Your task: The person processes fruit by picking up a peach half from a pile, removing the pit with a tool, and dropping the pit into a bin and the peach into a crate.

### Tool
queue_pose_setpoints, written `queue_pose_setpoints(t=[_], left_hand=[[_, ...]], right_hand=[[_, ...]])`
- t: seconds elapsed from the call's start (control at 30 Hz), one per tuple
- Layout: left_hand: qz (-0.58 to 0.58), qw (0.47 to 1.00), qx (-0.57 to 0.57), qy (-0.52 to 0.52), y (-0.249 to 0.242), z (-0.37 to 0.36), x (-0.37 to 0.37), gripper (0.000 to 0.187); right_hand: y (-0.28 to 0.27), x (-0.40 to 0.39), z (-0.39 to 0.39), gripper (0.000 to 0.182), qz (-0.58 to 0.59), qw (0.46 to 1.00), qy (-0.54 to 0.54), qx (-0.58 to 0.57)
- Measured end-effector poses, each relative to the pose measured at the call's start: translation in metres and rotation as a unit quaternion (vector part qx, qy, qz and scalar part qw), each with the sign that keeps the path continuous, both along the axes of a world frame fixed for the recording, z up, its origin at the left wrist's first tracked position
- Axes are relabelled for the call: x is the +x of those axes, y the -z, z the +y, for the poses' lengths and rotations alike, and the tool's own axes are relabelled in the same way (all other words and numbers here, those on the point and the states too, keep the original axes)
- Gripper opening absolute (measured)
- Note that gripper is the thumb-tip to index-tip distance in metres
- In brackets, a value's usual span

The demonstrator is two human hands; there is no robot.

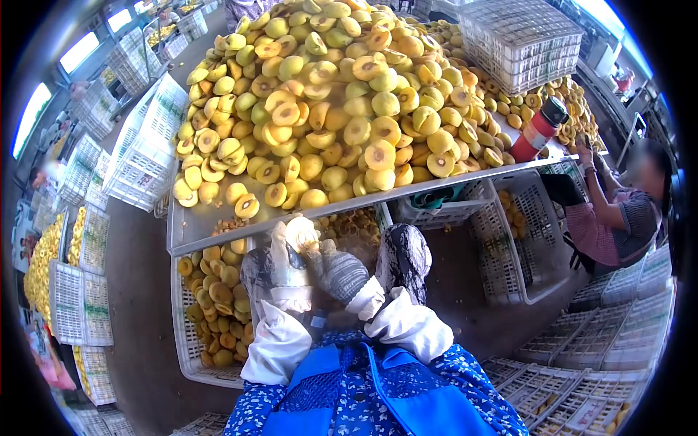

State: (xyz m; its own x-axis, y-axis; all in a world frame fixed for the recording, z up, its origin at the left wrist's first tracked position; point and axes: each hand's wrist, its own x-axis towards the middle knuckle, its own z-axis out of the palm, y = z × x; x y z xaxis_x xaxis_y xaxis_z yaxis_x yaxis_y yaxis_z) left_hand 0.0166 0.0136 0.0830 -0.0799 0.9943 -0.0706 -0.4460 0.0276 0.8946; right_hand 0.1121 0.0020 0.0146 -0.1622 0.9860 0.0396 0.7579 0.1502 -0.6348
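Note:
My left hand [286,263], in a pale glove, is raised above my lap at the table's front edge. Its fingers are closed around a yellow peach half [301,234], cut face up. Close beside it, my right hand [340,273] wears a grey knitted glove and has its fingers curled toward the fruit. Whatever those fingers may hold is hidden. In front of both hands, a large heap of halved peaches [327,109] covers the metal table [218,227]. Many halves show brown centres.
A white crate of peach halves [190,349] stands left of my legs. More crates [520,272] sit under the table to the right. A red bottle [538,131] and a crate [520,43] are on the table. A co-worker [618,218] sits at the right.

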Motion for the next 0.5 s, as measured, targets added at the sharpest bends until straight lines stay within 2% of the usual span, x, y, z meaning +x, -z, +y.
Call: queue_pose_setpoints(t=[0.1,0.2,0.23,0.3,0.43,0.5], left_hand=[[-0.061,0.997,-0.054,-0.017,0.031,0.01,-0.002,0.042],[-0.046,0.998,-0.006,-0.045,0.043,0.011,-0.001,0.042],[0.006,0.998,0.002,-0.059,0.039,0.008,0.001,0.042],[0.109,0.99,0.018,-0.088,0.024,0.001,0.007,0.043],[0.074,0.992,0.004,-0.102,0.025,-0.001,0.012,0.044],[0.044,0.995,-0.007,-0.087,0.032,0.002,0.01,0.045]], right_hand=[[-0.001,0.002,-0.002,0.026,0.063,0.998,0.003,0.004],[-0.01,0.004,-0.006,0.035,0.158,0.987,0.012,-0.007],[-0.012,0.005,-0.006,0.041,0.193,0.981,0.017,-0.014],[-0.006,0.005,-0.005,0.04,0.172,0.985,-0.007,0.015],[-0.018,0.01,-0.011,0.039,0.111,0.993,-0.042,-0.017],[-0.006,0.009,-0.009,0.031,0.099,0.994,-0.052,0.015]])
